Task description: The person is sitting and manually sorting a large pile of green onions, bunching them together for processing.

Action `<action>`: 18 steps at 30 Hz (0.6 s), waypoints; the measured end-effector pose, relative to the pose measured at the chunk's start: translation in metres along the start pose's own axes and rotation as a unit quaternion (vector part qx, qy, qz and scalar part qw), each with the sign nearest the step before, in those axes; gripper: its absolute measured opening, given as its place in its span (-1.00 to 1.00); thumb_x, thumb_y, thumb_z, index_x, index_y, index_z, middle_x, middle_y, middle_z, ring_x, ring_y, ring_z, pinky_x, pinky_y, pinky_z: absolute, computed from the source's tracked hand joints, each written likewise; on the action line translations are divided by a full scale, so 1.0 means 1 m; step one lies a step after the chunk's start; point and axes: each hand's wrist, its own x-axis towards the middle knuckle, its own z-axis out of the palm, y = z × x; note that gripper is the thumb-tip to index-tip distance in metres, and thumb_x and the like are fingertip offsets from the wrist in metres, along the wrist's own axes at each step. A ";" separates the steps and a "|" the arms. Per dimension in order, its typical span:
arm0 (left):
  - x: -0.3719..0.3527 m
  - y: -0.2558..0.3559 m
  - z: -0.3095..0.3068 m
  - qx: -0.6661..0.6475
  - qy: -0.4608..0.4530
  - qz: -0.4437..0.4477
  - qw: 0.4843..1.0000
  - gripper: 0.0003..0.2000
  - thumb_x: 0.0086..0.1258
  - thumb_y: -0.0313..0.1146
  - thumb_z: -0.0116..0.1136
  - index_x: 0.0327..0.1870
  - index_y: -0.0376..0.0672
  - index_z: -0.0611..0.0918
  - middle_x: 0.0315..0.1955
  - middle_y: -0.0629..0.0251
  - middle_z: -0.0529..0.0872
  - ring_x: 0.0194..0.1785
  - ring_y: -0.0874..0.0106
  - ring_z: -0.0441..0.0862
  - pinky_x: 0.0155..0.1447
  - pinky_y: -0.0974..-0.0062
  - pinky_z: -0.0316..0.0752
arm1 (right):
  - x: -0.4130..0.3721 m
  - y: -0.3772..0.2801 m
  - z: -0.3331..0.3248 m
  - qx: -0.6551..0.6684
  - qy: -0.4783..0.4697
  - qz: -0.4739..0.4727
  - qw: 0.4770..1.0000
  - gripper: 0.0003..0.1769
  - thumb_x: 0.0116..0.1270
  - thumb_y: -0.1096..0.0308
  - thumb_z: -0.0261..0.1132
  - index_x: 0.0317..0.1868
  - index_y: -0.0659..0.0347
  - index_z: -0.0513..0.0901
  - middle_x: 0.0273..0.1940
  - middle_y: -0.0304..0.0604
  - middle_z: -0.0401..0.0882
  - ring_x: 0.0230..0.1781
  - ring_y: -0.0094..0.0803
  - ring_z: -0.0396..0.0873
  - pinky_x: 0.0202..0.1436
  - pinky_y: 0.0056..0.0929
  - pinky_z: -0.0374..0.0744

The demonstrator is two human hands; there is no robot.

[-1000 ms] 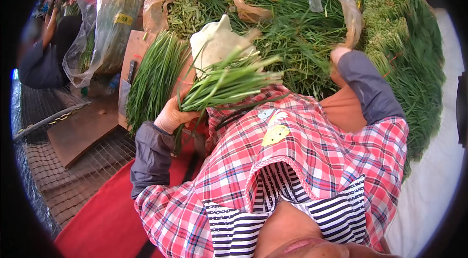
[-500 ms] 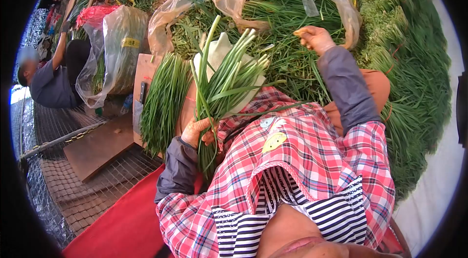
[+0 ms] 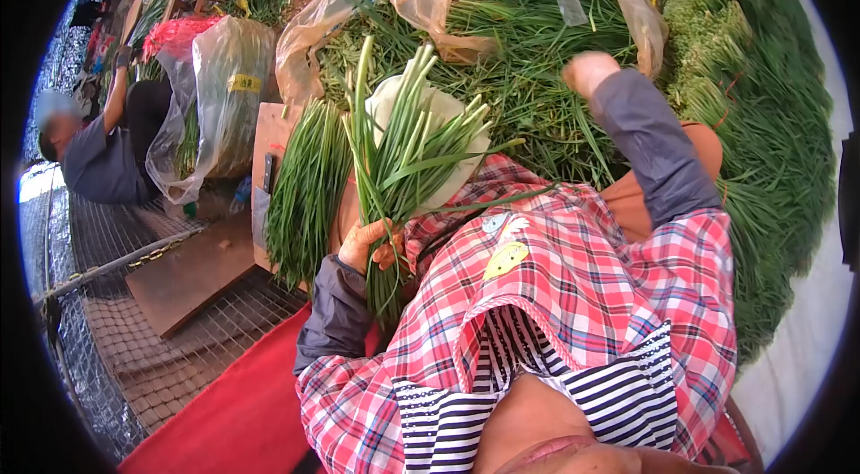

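Observation:
My left hand [image 3: 365, 244] is closed around the lower part of a bunch of long green stalks [image 3: 403, 151], whose pale ends fan out upward. Beside it on a board [image 3: 270, 129] lies another bundle of green stalks [image 3: 311, 187], with a knife [image 3: 269, 171] at the board's left side. My right hand [image 3: 589, 73] is raised over loose greens, near the rim of an open plastic bag [image 3: 652, 26]. It is blurred and its fingers are hard to make out. A pale cloth-like piece [image 3: 448, 116] shows behind the held bunch.
At the far left another person [image 3: 103, 156] sits beside a plastic bag of greens [image 3: 228, 98]. A large heap of greens [image 3: 770, 151] runs down the right side. A brown board [image 3: 193, 277] lies on netting at the lower left, next to red fabric [image 3: 224, 402].
My right hand has moved slightly right and its fingers have become blurred. My left hand still holds the bunch, whose stalks have shifted a little. The whole view has shifted slightly.

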 end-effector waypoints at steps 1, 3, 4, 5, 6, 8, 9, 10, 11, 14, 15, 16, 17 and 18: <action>0.001 0.004 0.003 0.006 0.017 0.008 1.000 -0.65 0.18 -0.16 0.20 -0.24 -0.28 0.46 -0.65 0.26 0.45 -0.81 0.62 0.23 -0.76 0.62 0.14 | 0.003 0.007 0.014 -0.133 -0.098 0.002 0.986 -0.38 0.09 -0.10 0.22 0.12 0.03 0.48 0.01 -0.03 0.52 -0.02 -0.20 0.52 0.06 -0.28 0.46; 0.007 0.004 0.007 0.000 -0.004 0.003 1.000 -0.65 0.18 -0.15 0.21 -0.26 -0.26 0.45 -0.68 0.30 0.44 -0.80 0.61 0.25 -0.74 0.63 0.14 | -0.025 -0.026 0.012 -0.029 0.008 -0.039 0.999 -0.21 -0.07 -0.21 0.28 0.17 0.01 0.44 -0.01 0.00 0.54 0.01 -0.18 0.51 0.09 -0.26 0.44; 0.011 0.004 0.006 -0.005 -0.016 -0.002 1.000 -0.67 0.18 -0.15 0.22 -0.27 -0.24 0.46 -0.70 0.34 0.42 -0.79 0.60 0.25 -0.73 0.62 0.14 | -0.032 -0.045 0.012 0.035 0.041 -0.084 0.995 -0.18 -0.10 -0.23 0.29 0.16 0.02 0.44 -0.01 0.03 0.53 0.03 -0.15 0.49 0.09 -0.27 0.44; 0.013 0.006 0.006 -0.009 -0.027 -0.004 1.000 -0.68 0.18 -0.14 0.22 -0.29 -0.22 0.48 -0.73 0.38 0.41 -0.77 0.60 0.26 -0.71 0.62 0.14 | -0.035 -0.067 0.018 0.097 0.058 -0.115 0.987 -0.18 -0.12 -0.25 0.30 0.13 0.04 0.47 -0.03 0.05 0.53 0.01 -0.13 0.49 0.09 -0.27 0.44; 0.015 0.007 0.009 -0.023 -0.042 0.005 0.999 -0.69 0.18 -0.19 0.23 -0.26 -0.23 0.47 -0.69 0.34 0.44 -0.76 0.60 0.29 -0.70 0.61 0.16 | -0.032 -0.086 0.034 0.141 0.092 -0.173 0.971 -0.21 -0.11 -0.24 0.30 0.11 0.04 0.49 -0.04 0.06 0.54 0.01 -0.13 0.49 0.10 -0.28 0.43; 0.016 0.015 0.024 -0.018 -0.030 0.012 0.999 -0.70 0.18 -0.22 0.23 -0.24 -0.22 0.46 -0.65 0.32 0.46 -0.75 0.60 0.30 -0.69 0.61 0.17 | -0.022 -0.124 0.054 0.196 0.074 -0.203 0.957 -0.56 0.12 0.00 0.22 -0.02 -0.02 0.57 -0.20 0.01 0.60 -0.15 -0.09 0.55 -0.02 -0.29 0.49; 0.016 0.020 0.029 -0.016 -0.024 0.017 0.999 -0.70 0.18 -0.23 0.24 -0.23 -0.22 0.46 -0.63 0.30 0.46 -0.74 0.59 0.31 -0.69 0.60 0.18 | -0.032 -0.134 0.046 0.195 0.085 -0.179 0.961 -0.69 0.18 0.11 0.16 -0.11 0.00 0.61 -0.27 0.01 0.60 -0.22 -0.09 0.57 -0.08 -0.30 0.51; 0.016 0.023 0.029 -0.016 -0.037 0.027 0.999 -0.69 0.18 -0.26 0.24 -0.19 -0.22 0.45 -0.57 0.25 0.49 -0.74 0.58 0.33 -0.69 0.60 0.20 | -0.023 -0.127 0.054 0.208 0.123 -0.152 0.958 -0.72 0.16 0.16 0.17 -0.13 0.00 0.62 -0.27 0.00 0.60 -0.23 -0.09 0.57 -0.10 -0.28 0.51; 0.014 0.024 0.028 -0.006 -0.028 0.035 0.999 -0.68 0.18 -0.23 0.23 -0.19 -0.24 0.44 -0.59 0.25 0.48 -0.75 0.60 0.31 -0.70 0.61 0.19 | -0.011 -0.111 0.067 0.221 0.160 -0.125 0.954 -0.74 0.15 0.21 0.17 -0.15 0.01 0.63 -0.27 0.00 0.60 -0.24 -0.09 0.57 -0.11 -0.27 0.52; 0.010 0.030 0.025 0.025 -0.015 0.065 0.997 -0.65 0.18 -0.19 0.22 -0.22 -0.28 0.44 -0.63 0.25 0.47 -0.78 0.61 0.28 -0.74 0.63 0.17 | 0.021 -0.024 0.080 -0.030 0.033 0.048 0.998 -0.78 0.13 0.24 0.19 -0.24 0.08 0.66 -0.34 -0.04 0.63 -0.29 -0.15 0.61 -0.25 -0.24 0.55; 0.009 0.035 0.025 0.037 -0.020 0.072 0.997 -0.66 0.18 -0.19 0.22 -0.25 -0.30 0.45 -0.64 0.25 0.47 -0.78 0.60 0.29 -0.73 0.63 0.17 | 0.009 -0.007 0.072 -0.140 -0.044 0.021 0.989 -0.74 0.10 0.18 0.21 -0.26 0.10 0.68 -0.32 -0.05 0.64 -0.27 -0.18 0.62 -0.24 -0.20 0.56; 0.009 0.039 0.027 0.048 -0.025 0.080 0.995 -0.67 0.19 -0.20 0.22 -0.29 -0.31 0.46 -0.65 0.25 0.47 -0.78 0.59 0.29 -0.73 0.63 0.17 | 0.022 0.017 0.086 -0.088 -0.034 0.084 0.992 -0.72 0.08 0.14 0.24 -0.28 0.11 0.69 -0.30 -0.04 0.64 -0.24 -0.17 0.61 -0.19 -0.19 0.55; 0.011 0.042 0.030 0.056 -0.031 0.091 0.994 -0.68 0.19 -0.20 0.21 -0.32 -0.32 0.47 -0.66 0.25 0.47 -0.78 0.58 0.30 -0.72 0.63 0.17 | 0.022 0.025 0.082 -0.073 -0.055 0.103 0.990 -0.57 0.04 0.09 0.28 -0.09 0.12 0.63 -0.24 -0.03 0.63 -0.19 -0.14 0.59 -0.12 -0.20 0.53; 0.011 0.044 0.034 0.062 0.001 0.100 0.993 -0.72 0.18 -0.24 0.21 -0.38 -0.31 0.48 -0.67 0.25 0.48 -0.77 0.56 0.32 -0.71 0.62 0.18 | 0.000 0.006 0.056 -0.053 -0.028 0.078 0.995 -0.43 0.01 0.05 0.30 0.05 0.09 0.51 -0.16 0.00 0.60 -0.11 -0.13 0.55 -0.05 -0.23 0.50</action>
